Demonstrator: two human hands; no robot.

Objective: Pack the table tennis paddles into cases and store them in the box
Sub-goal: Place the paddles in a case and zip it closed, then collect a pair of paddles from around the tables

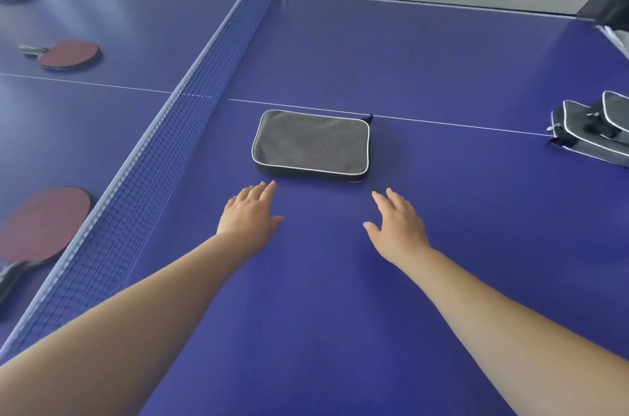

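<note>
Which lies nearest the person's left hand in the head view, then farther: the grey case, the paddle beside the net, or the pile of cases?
From the left hand:
1. Grey case, just ahead of the fingertips.
2. Paddle, left, across the net.
3. Pile of cases, far right edge.

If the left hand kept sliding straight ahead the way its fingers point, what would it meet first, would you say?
Most likely the near left corner of the grey zipped fabric paddle case with white piping. The left hand lies open just short of it, fingertips aimed at that corner, though it might only graze its edge.
</note>
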